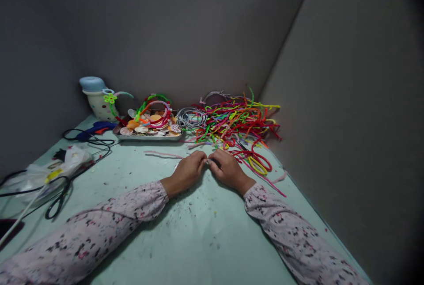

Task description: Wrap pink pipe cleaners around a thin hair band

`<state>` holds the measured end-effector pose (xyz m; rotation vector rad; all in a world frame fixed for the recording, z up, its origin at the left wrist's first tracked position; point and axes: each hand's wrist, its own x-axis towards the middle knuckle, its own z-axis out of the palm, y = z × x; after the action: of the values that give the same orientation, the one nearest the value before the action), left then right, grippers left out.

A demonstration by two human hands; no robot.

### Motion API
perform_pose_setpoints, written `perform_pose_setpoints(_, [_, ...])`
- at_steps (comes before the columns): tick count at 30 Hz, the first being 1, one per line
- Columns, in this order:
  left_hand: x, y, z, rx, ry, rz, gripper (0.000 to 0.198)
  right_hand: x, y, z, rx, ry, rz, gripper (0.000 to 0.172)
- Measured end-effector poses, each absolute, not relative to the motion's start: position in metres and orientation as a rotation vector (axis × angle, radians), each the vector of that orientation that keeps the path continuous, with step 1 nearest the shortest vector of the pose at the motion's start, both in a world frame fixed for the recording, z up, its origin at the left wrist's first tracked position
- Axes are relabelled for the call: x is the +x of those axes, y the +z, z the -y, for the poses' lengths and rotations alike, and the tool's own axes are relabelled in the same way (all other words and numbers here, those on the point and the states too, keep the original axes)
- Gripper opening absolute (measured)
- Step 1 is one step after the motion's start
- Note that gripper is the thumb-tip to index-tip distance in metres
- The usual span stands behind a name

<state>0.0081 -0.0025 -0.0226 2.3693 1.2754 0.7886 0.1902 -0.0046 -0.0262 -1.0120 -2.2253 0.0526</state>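
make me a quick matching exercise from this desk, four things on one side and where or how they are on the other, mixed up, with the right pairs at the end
Things
1. spotted container
2. metal tray
3. coil of silver wire
4. left hand and right hand

Places and states
A. between the tray and the heap of fuzzy stems
B. close together at a small pale piece
C. topped with a light blue lid
D. filled with shells

Right pairs: 1-C, 2-D, 3-A, 4-B

Left hand [189, 170] and right hand [228, 168] pinch a thin pale piece [207, 160]; pipe-cleaner pile [236, 119] beyond right hand, shell tray [150, 137] beyond left.
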Motion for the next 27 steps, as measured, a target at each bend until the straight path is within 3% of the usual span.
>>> perform_pose_setpoints(27, [0.0065, -0.0264, -0.0027, 2.426, 0.699, -1.289, 0.021, 0.1896, -0.0241, 0.0066, -0.998, 0.055, 2.269, 0.011])
